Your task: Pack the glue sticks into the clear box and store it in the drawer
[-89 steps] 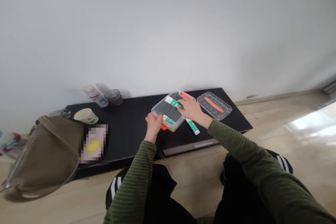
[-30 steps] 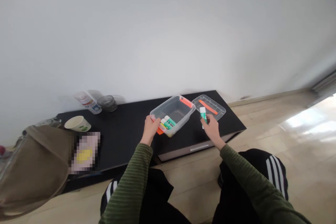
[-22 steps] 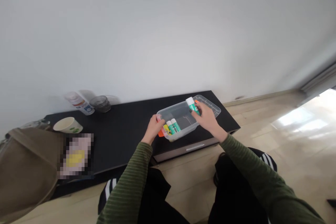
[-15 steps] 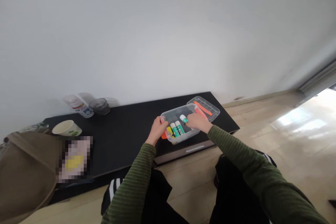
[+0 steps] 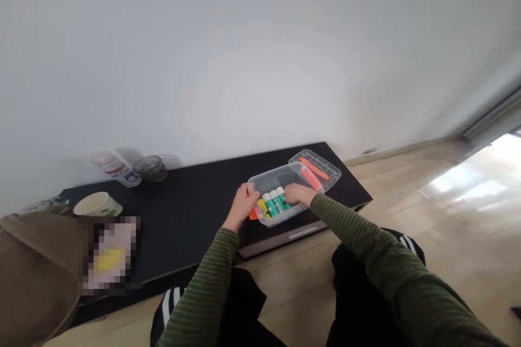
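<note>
A clear plastic box (image 5: 272,174) with orange end handles sits without its lid on the black cabinet top. My left hand (image 5: 241,207) grips its left end, thumb over the rim. Inside, a yellow glue stick (image 5: 264,208) lies at the left, with two green, white-capped glue sticks (image 5: 273,204) beside it. My right hand (image 5: 300,194) reaches in, fingers closed on a third green glue stick (image 5: 281,193) alongside those. The fingers cover that stick's lower part.
The clear lid (image 5: 331,167) with an orange strip lies behind the box's right end. Leftward on the cabinet (image 5: 183,211) stand a spray can (image 5: 118,169), a dark glass (image 5: 150,169) and a paper cup (image 5: 97,205). A brown cloth item (image 5: 36,276) and a blurred-out packet (image 5: 112,255) are nearby.
My right hand has moved left and down inside the box, bringing the tilted green glue stick down beside the other two. My left hand keeps its grip on the box.
</note>
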{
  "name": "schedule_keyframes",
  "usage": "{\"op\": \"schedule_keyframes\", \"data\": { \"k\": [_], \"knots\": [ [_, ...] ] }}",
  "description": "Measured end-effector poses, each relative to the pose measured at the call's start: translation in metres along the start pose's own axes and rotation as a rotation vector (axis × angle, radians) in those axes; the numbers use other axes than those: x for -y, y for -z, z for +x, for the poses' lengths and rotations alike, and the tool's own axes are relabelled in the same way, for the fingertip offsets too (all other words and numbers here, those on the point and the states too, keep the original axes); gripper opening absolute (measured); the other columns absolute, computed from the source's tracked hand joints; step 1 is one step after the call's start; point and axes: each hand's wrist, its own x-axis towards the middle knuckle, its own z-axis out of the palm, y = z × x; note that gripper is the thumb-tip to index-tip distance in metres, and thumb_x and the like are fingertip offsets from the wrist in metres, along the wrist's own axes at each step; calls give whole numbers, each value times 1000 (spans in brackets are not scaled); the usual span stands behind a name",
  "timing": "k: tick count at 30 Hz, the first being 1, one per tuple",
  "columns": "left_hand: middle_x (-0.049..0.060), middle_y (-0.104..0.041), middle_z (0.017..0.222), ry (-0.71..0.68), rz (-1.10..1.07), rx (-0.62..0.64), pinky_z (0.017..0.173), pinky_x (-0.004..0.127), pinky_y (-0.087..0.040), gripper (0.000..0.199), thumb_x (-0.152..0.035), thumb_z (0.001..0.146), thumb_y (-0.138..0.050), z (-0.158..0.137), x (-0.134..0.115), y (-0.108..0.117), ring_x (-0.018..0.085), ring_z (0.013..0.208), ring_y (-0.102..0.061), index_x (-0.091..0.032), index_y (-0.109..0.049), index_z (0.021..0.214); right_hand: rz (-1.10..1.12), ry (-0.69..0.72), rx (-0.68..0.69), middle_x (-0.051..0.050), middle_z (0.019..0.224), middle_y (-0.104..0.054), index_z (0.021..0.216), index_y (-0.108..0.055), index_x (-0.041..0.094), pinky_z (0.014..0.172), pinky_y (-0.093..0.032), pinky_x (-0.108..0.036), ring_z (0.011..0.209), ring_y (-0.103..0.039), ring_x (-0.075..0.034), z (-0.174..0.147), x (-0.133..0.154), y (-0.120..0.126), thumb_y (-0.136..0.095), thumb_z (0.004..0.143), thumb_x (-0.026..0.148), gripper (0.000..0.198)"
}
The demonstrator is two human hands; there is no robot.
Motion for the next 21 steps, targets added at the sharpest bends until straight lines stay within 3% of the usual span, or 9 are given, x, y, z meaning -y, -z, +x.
{"op": "schedule_keyframes", "data": {
  "k": [3,5,7,9,12,15,18,21],
  "knots": [
    [8,-65,100,11,12,0,81,36,-49,31,-27,75,-56,1,0,0,23,93,-62,-16,-61,103,45,24,-127,-16,100,-76,100,-76,11,82,-50,-26,98,-71,-23,-13,-10,7,-63,82,16,23],
    [8,-65,100,16,8,0,80,35,-49,31,-28,75,-56,0,0,0,23,92,-62,-16,-61,103,130,64,-341,-11,110,-75,114,-72,17,87,-48,-25,105,-68,-19,-26,-29,13,-51,93,22,30],
    [8,-65,99,23,-5,-3,80,35,-49,30,-28,75,-55,-1,-1,1,23,90,-62,-17,-61,103,266,75,-629,-7,110,-74,121,-68,22,86,-47,-25,102,-68,-17,-37,-61,15,-41,99,26,35],
    [7,-65,97,31,-14,-7,79,35,-49,32,-28,74,-56,-3,-2,1,23,90,-62,-17,-62,104,376,-21,-778,-5,102,-75,122,-66,22,81,-48,-25,91,-69,-17,-43,-103,8,-40,100,28,35],
    [5,-65,95,42,-21,-13,79,34,-49,33,-27,74,-55,-4,-4,1,22,90,-62,-18,-62,105,377,-151,-671,-7,97,-75,114,-71,21,75,-49,-27,84,-68,-18,-39,-168,-18,-43,97,23,32],
    [5,-63,93,50,-11,-8,79,34,-48,35,-28,74,-54,-4,-4,1,22,89,-61,-17,-61,107,217,-38,-551,-10,121,-70,114,-72,21,89,-48,-30,107,-64,-21,-23,-218,-56,-53,84,5,39],
    [4,-62,90,49,7,-1,77,34,-47,38,-29,74,-52,-5,-4,2,22,88,-60,-17,-61,109,57,75,-573,-11,136,-60,119,-69,22,95,-47,-35,116,-57,-25,-9,-240,-86,-61,73,0,52],
    [5,-62,92,52,2,-7,77,34,-46,38,-30,74,-51,-6,-6,3,23,88,-59,-17,-61,108,-55,161,-655,-10,126,-65,105,-71,24,90,-48,-37,114,-56,-27,-6,-244,-96,-66,76,7,34]
  ]
}}
